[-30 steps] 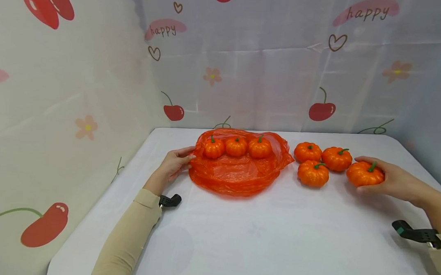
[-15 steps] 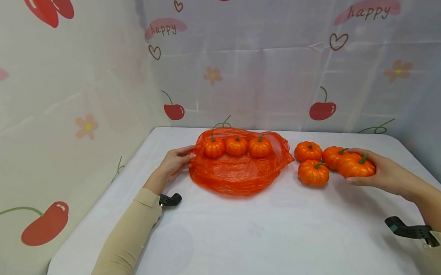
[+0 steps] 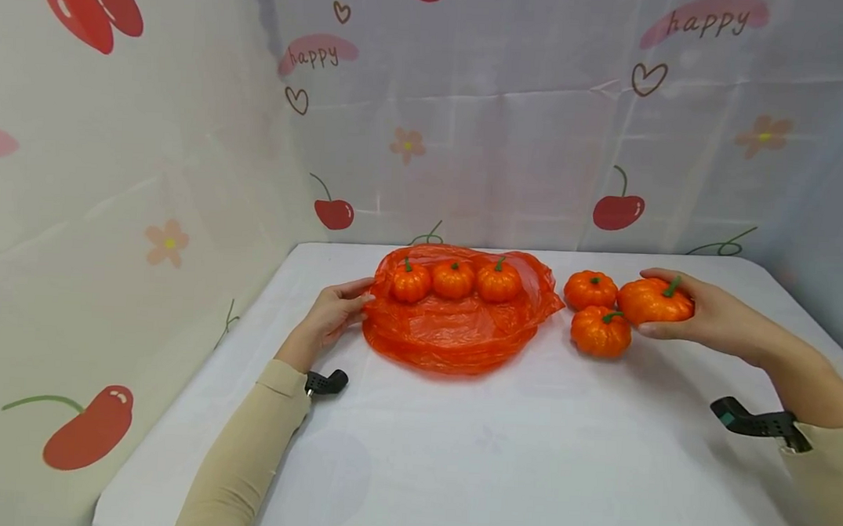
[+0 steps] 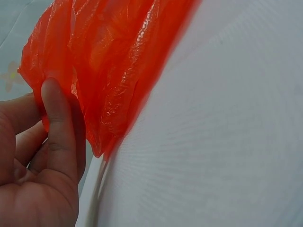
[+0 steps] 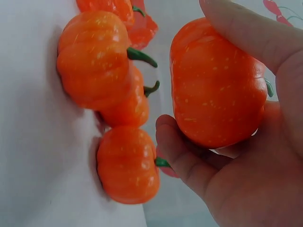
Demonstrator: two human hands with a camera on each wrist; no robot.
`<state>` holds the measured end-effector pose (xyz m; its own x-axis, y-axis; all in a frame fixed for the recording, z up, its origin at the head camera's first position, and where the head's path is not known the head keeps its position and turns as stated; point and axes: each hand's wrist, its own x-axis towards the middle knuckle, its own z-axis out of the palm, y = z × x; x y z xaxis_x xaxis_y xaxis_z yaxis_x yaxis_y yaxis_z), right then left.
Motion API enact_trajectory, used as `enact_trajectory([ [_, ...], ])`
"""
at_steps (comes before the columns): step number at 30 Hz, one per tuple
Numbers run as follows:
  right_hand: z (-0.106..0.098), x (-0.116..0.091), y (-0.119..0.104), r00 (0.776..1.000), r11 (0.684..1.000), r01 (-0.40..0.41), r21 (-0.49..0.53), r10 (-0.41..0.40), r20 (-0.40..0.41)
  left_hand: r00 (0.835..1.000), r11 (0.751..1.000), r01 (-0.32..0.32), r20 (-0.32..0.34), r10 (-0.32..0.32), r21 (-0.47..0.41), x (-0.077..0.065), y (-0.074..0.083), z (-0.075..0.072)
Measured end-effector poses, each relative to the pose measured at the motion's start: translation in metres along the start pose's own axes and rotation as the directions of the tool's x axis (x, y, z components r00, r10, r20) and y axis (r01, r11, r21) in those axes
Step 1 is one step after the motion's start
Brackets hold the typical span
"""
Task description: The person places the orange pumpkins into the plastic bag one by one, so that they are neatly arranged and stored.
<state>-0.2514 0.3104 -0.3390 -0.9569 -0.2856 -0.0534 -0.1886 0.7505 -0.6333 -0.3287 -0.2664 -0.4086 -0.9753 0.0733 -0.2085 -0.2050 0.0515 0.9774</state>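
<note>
My left hand (image 3: 334, 314) pinches the left edge of a crinkled red plastic bag (image 3: 454, 335); in the left wrist view the thumb and fingers close on the thin film (image 4: 109, 71). Three small orange pumpkins with green stems, one of them the middle pumpkin (image 3: 452, 280), sit in a row on the bag's far part. On the right, my right hand (image 3: 716, 315) grips another pumpkin (image 3: 653, 302), thumb on one side and fingers on the other. The right wrist view shows this held pumpkin (image 5: 218, 85) raised above the table, apart from the others.
Beside the bag's right end stand a back pumpkin (image 3: 590, 291) and a front pumpkin (image 3: 600, 331). A third loose pumpkin (image 5: 128, 165) appears in the right wrist view, hidden behind the held one from the head. A printed curtain (image 3: 496, 164) rises behind the white table (image 3: 484, 446).
My right hand has carried its pumpkin leftward and slightly back, from the table's right side to in front of the loose pumpkins. The left hand and the bag have stayed put.
</note>
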Motion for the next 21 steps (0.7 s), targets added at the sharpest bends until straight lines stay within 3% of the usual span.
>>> enact_trajectory([
  [21,0.013,0.019,-0.034,0.998,0.997,0.043,0.057,-0.045,0.037,1.0,1.0,-0.01,0.003,0.01,-0.026,0.0,0.0,0.001],
])
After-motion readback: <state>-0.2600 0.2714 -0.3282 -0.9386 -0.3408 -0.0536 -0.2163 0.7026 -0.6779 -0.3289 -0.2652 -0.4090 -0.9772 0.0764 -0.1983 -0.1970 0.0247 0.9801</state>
